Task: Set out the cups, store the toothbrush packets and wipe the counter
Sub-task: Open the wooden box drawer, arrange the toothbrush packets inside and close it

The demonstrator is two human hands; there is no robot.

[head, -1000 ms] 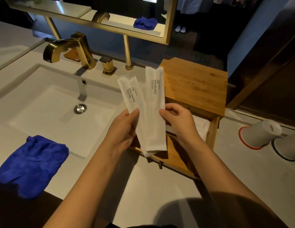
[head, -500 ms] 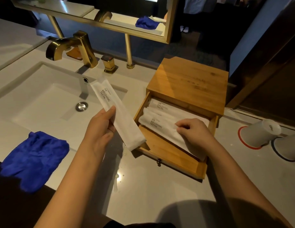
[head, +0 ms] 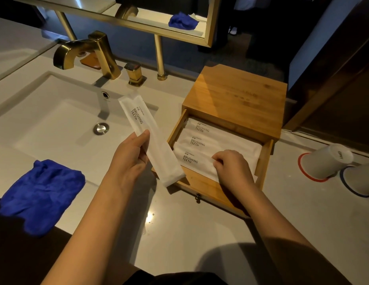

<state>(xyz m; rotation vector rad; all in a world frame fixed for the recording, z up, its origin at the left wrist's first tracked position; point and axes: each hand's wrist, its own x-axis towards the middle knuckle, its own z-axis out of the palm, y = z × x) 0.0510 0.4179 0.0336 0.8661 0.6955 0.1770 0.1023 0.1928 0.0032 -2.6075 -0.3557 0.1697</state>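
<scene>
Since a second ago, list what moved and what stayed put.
The right hand carried one packet down into the drawer and now presses it flat beside two others. The left hand shifted left with the other packet, which it keeps holding. Cloth and cups unchanged.

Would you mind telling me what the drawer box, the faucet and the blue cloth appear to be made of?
The drawer box looks like bamboo or light wood with a smooth matte finish: fine grain streaks show on top. The faucet seems to be metal in a brushed gold finish, with soft reflections. The blue cloth looks like plush microfibre, crumpled and fuzzy.
</scene>
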